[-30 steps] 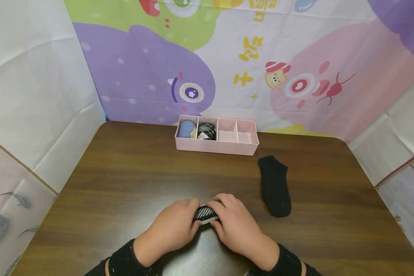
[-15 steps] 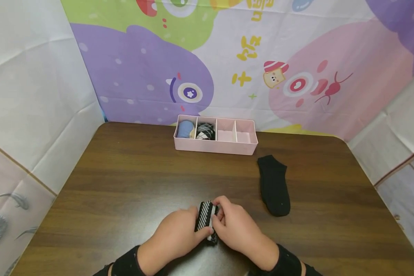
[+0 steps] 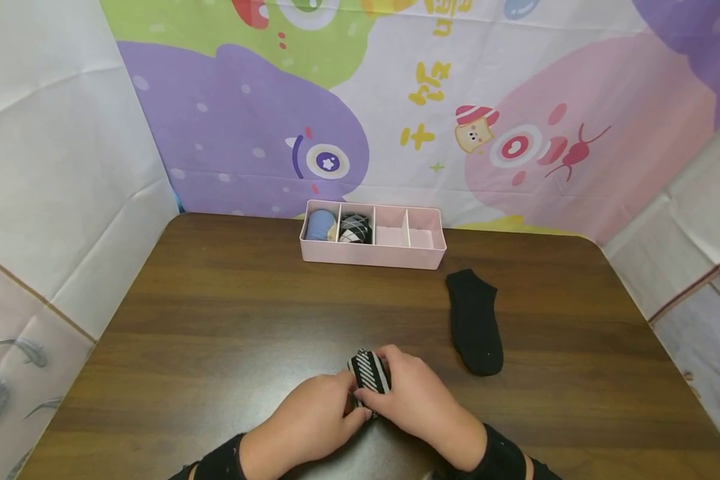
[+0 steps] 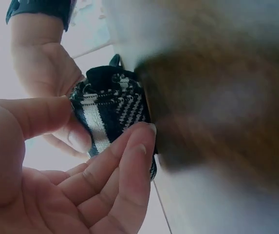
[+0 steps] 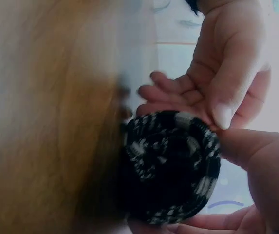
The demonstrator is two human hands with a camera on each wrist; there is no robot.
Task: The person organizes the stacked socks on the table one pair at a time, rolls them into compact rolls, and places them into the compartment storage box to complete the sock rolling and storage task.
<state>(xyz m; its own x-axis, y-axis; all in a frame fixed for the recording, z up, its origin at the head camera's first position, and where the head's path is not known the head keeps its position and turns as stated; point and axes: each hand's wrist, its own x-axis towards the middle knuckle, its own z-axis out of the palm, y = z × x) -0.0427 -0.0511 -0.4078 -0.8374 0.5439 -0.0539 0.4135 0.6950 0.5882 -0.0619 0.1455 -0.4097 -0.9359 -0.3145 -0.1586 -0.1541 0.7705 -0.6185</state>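
A rolled-up black-and-white patterned sock point(image 3: 369, 371) is between both hands near the front of the table. My right hand point(image 3: 413, 399) grips the roll, thumb on the near side and fingers around the far side. At its left end, my left hand point(image 3: 312, 417) pinches it between thumb and fingertips. The right wrist view shows the sock's coiled round end point(image 5: 171, 168), with the left thumb at its edge. In the left wrist view, white bands and slanted stripes run over the roll point(image 4: 112, 109). A flat black sock point(image 3: 475, 323) lies to the right of the hands.
Against the back curtain stands a pink divided box point(image 3: 372, 253). Its leftmost compartment holds a blue rolled sock point(image 3: 321, 225), and the one beside it a black-and-white checked rolled sock point(image 3: 355, 228). The two right compartments are bare. The brown table point(image 3: 228, 313) extends around the hands.
The roll has been turned from lying crosswise to pointing away from the body. The right thumb has come over its near side, and the left hand has shifted lower. The black sock stays put.
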